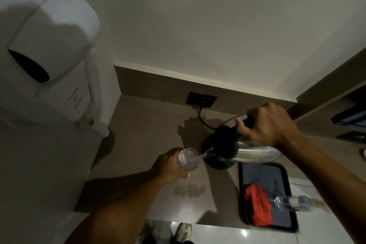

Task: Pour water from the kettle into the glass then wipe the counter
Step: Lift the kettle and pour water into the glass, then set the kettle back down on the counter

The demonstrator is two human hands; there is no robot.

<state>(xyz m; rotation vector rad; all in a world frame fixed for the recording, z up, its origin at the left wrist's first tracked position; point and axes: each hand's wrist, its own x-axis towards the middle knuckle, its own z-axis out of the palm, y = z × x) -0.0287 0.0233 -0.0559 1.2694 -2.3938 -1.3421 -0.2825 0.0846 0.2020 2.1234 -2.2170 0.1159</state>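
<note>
Above counter (138, 125), kettle (255, 151) handle within right fingers (242, 128).

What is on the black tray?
On the tray lie a red cloth and a clear glass on its side, partly resting on the cloth. What is under the cloth is hidden.

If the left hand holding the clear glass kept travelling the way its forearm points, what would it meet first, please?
Probably the steel kettle tilted beside the clear glass; the left hand points toward its black spout, though depth is unclear.

Silver, black-lidded kettle (255, 152), clear glass (188, 159), red cloth (257, 207), black tray (243, 176), grey-brown counter (146, 125).
</note>
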